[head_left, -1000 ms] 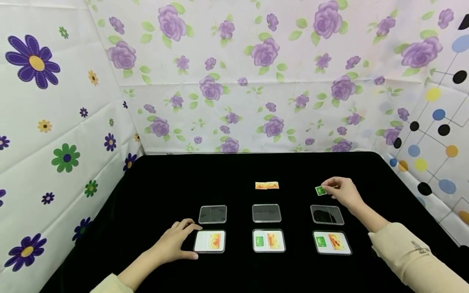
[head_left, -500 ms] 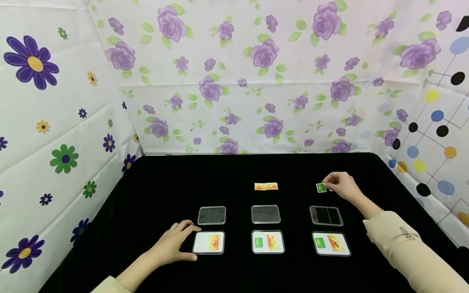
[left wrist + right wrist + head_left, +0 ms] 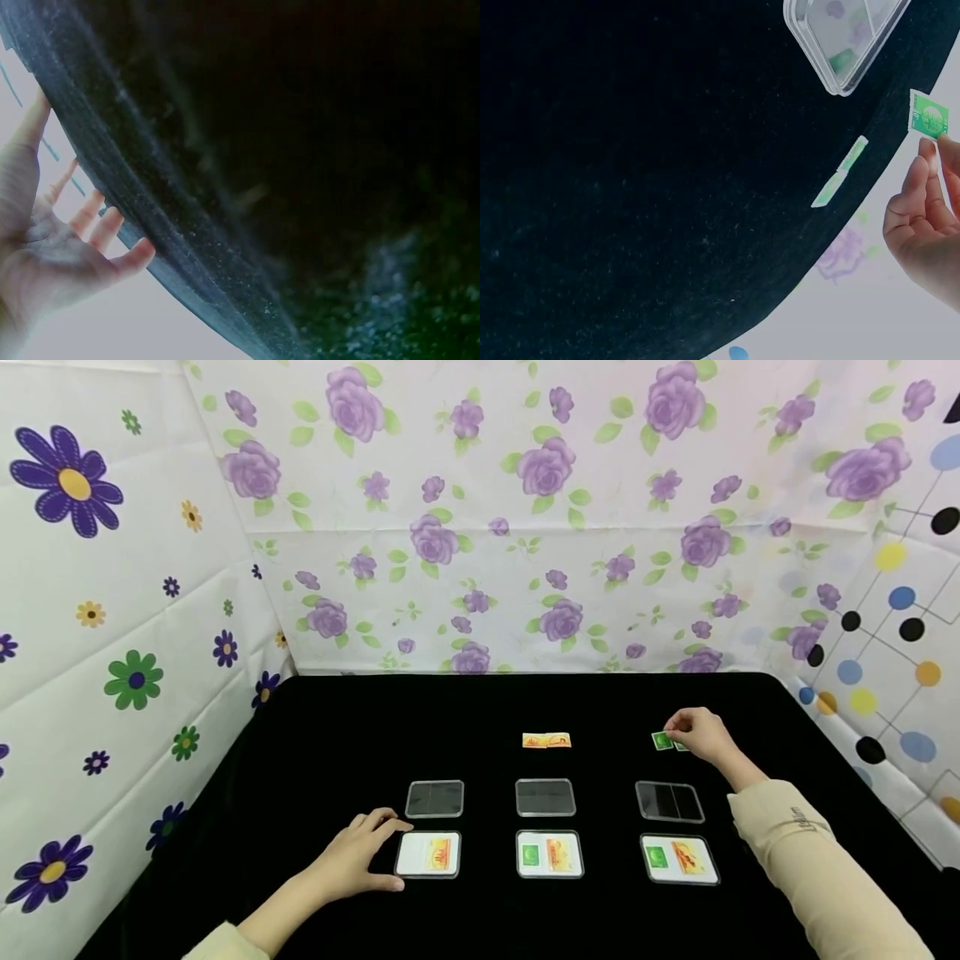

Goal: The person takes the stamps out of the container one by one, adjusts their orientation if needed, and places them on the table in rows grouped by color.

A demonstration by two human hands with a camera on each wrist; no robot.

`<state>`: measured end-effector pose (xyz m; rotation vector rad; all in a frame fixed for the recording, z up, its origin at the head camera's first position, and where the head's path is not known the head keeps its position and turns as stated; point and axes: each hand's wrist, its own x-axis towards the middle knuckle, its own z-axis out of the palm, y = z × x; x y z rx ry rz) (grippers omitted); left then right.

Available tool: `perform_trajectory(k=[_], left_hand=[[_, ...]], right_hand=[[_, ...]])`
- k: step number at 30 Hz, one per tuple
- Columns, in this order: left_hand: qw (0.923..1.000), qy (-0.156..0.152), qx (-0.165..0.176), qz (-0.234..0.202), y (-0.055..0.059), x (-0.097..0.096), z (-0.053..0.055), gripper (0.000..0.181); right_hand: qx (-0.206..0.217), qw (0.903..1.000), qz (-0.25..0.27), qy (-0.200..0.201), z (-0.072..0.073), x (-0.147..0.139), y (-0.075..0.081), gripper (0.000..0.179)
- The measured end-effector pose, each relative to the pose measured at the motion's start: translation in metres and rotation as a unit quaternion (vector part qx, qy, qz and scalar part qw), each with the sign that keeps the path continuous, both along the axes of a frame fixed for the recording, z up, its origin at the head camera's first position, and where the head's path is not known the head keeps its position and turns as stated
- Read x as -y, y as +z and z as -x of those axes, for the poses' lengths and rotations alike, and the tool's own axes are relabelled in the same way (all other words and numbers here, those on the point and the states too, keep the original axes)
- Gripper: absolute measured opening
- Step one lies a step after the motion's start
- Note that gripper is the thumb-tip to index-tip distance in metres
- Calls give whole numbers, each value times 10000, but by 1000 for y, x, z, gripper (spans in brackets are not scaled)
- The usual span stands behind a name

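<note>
My right hand (image 3: 703,732) pinches a small green stamp (image 3: 930,114) by one edge between thumb and finger. Two more green stamps (image 3: 853,154) lie end to end on the black cloth near it, partly hidden by the hand in the head view. My left hand (image 3: 352,852) rests with spread fingers at the left side of a clear-rimmed case (image 3: 407,856). Index fingertip and thumb are right at its edge. Inside the case, a white card bears an orange stamp (image 3: 438,854) on its right half. The left wrist view shows extended fingers against the dark cloth.
Two further cases, middle (image 3: 540,837) and right (image 3: 705,843), each hold a green and an orange stamp. Behind the row lie three transparent lids (image 3: 435,799). A pair of orange stamps (image 3: 547,740) lies farther back. Patterned curtains (image 3: 480,568) surround the black-covered table (image 3: 360,727).
My right hand has shifted slightly back and left with the stamp, and another green stamp now shows beside its fingers. My left hand stays in place.
</note>
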<state>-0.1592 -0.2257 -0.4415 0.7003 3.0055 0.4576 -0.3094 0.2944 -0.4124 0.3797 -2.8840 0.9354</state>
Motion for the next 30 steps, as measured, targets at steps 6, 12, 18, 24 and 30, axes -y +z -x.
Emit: perform_trajectory(k=[6, 12, 18, 24, 30], left_hand=[[10000, 38, 19, 14, -1, -1, 1, 74], [10000, -4, 36, 68, 0, -1, 2, 74], [10000, 9, 14, 76, 0, 0, 1, 74], [10000, -1, 12, 71, -1, 0, 1, 74], [10000, -19, -6, 47, -1, -1, 0, 73]], right_hand=[[114, 9998, -140, -115, 4, -1, -5, 7], [171, 9992, -230, -294, 7, -6, -11, 6], [22, 9976, -463, -512, 9, -3, -15, 7], [-64, 9940, -804, -735, 10, 2, -15, 9], [-15, 9905, -1083, -843, 11, 5, -14, 9]])
